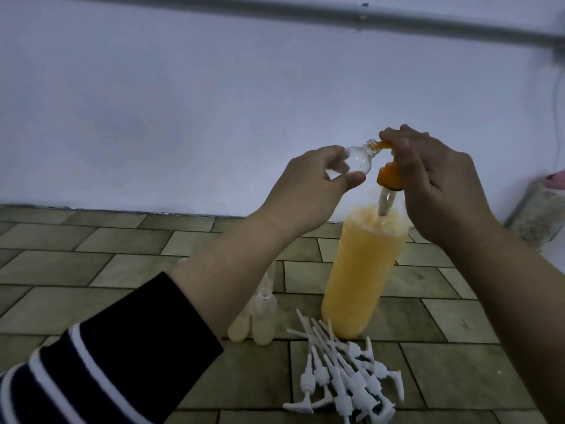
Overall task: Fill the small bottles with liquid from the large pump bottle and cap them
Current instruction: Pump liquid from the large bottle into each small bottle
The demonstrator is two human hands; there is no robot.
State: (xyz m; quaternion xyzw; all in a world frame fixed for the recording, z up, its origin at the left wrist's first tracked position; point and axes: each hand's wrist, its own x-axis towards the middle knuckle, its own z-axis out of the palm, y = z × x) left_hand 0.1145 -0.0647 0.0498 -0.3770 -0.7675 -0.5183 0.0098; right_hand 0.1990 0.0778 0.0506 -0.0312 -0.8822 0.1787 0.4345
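At orange pump spout (474, 145): left hand (308, 191) grips clear round bottle (146, 162); right hand (434, 182) presses pump.

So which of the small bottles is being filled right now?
The clear one held tilted in the left hand, its mouth at the orange pump spout. The other small bottles stand on the floor.
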